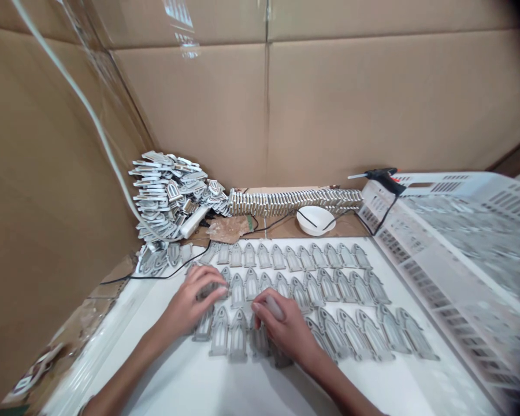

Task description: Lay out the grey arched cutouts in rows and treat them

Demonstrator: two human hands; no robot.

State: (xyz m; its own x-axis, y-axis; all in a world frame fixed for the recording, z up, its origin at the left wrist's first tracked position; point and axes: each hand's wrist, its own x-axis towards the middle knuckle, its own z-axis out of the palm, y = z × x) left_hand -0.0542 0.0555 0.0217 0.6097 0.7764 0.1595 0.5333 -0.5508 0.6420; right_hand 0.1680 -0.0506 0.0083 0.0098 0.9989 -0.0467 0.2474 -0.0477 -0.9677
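Observation:
Grey arch-shaped pieces (pixel 240 335) lie in three rows on a white tabletop (pixel 190 381). Over the left end of the middle row is my left hand (pixel 203 292), its fingers curved around the edge of a grey piece there. My right hand (pixel 281 320) is closed around a pale, translucent stick-like object (pixel 276 307), above the nearest row. Its fingertips point down at the pieces, and the lower end of the object is hidden by the fingers.
Whitish pieces (pixel 169 196) are heaped at the back left, with a line of stacked ones (pixel 294 200) along the cardboard wall (pixel 190 104). A white bowl (pixel 316 221), black cables and a glue gun (pixel 383 178) on a white crate (pixel 420 271) are at the back and right.

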